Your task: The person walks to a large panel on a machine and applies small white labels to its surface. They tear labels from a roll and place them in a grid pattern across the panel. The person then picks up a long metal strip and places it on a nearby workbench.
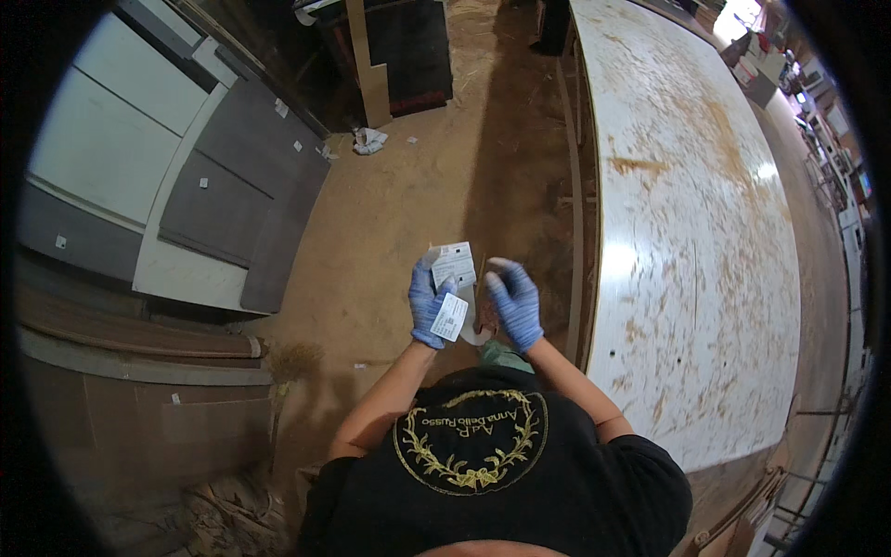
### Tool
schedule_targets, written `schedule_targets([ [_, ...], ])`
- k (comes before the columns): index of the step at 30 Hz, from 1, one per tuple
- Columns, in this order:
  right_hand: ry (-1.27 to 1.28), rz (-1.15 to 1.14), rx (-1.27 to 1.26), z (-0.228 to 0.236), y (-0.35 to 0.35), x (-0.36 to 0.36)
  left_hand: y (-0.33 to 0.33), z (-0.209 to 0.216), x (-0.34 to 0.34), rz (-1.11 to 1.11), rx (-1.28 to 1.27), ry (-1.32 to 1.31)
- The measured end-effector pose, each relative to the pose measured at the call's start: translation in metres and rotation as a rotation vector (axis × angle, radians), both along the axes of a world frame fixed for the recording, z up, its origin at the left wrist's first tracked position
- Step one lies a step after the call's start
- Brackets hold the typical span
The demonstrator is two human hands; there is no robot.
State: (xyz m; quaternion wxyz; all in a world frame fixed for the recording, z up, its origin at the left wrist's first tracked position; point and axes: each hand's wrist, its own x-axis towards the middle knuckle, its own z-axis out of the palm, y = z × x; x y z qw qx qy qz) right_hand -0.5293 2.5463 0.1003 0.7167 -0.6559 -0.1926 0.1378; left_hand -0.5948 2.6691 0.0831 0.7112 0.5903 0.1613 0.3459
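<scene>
1. A larger white, printed, nearly square paper sheet (455,260) is held in the left hand in a blue-grey knit glove (425,304), in front of the torso and above the sandy-brown floor (390,209).
2. A smaller white, printed, rectangular label (449,317) lies against that same glove, below the sheet; its long axis slants steeply from upper right to lower left.
3. From the fingers of the right hand in a matching blue-grey knit glove (516,306), the sheet lies just to the left across a narrow gap, the label lower left.
4. The left hand is nearer, its fingers clamped on the sheet.
5. The right hand is raised, fingers curled toward the sheet; whether their tips meet or pinch something thin, I cannot tell.
6. Both forearms angle inward; the long white, brown-scuffed counter (650,306) stands to the right.
</scene>
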Motion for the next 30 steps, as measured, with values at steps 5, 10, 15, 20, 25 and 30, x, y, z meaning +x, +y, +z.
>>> schedule_targets([
  [5,0.161,0.140,0.155,0.011,0.031,0.137,0.041,0.021,0.111,-0.139,-0.105,-0.088],
  [10,0.060,0.186,0.076,0.025,0.089,0.234,0.081,0.025,0.213,-0.232,-0.102,-0.052],
  [15,0.104,0.188,0.056,0.011,0.149,0.335,0.148,0.009,0.320,-0.467,-0.445,-0.163],
  [20,0.037,0.252,-0.151,0.027,0.209,0.445,0.233,-0.020,0.436,-0.550,-0.645,-0.021],
  [25,-0.183,0.180,-0.404,0.052,0.237,0.542,0.293,0.001,0.566,-0.936,-1.020,0.236],
  [30,-0.377,0.035,-0.559,0.041,0.238,0.645,0.306,-0.009,0.684,-0.834,-0.628,0.352],
])
